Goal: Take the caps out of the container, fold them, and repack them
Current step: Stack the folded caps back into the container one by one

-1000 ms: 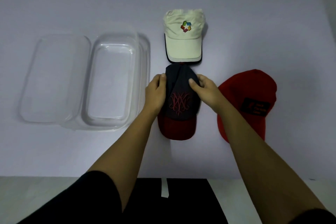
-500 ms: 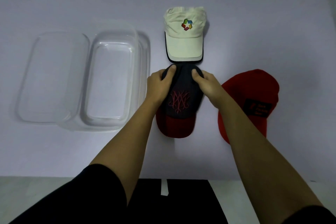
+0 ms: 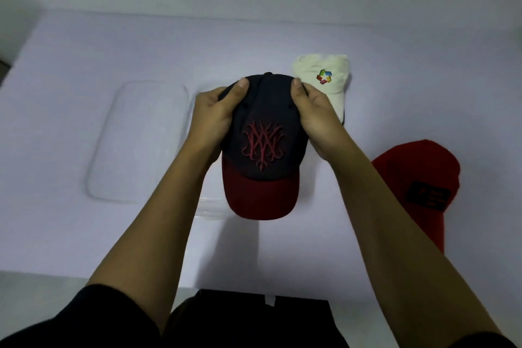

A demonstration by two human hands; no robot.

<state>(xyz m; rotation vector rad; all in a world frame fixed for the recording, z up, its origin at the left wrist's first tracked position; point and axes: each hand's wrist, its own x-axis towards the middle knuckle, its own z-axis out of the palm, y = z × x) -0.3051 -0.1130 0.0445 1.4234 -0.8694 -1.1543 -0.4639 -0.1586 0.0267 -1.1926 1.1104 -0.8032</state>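
Observation:
A dark navy cap [image 3: 264,147] with a red brim and red embroidered emblem hangs in the air above the table, brim toward me. My left hand [image 3: 214,118] grips its crown from the left and my right hand [image 3: 316,113] from the right, thumbs on top. Behind it a cream cap [image 3: 324,76] with a colourful logo lies on the table, partly hidden by my right hand. A red cap [image 3: 418,186] with a dark patch lies at the right. The clear plastic container [image 3: 209,203] is mostly hidden behind my left arm and the held cap.
A clear plastic lid [image 3: 138,138] lies flat to the left of the container. The white table [image 3: 70,234] ends in a front edge just before my lap, and a pale wall rises behind its far edge.
Both hands have lifted the navy cap off the table and moved it left, over the container. The camera has tilted, so the table objects sit lower and further right in view.

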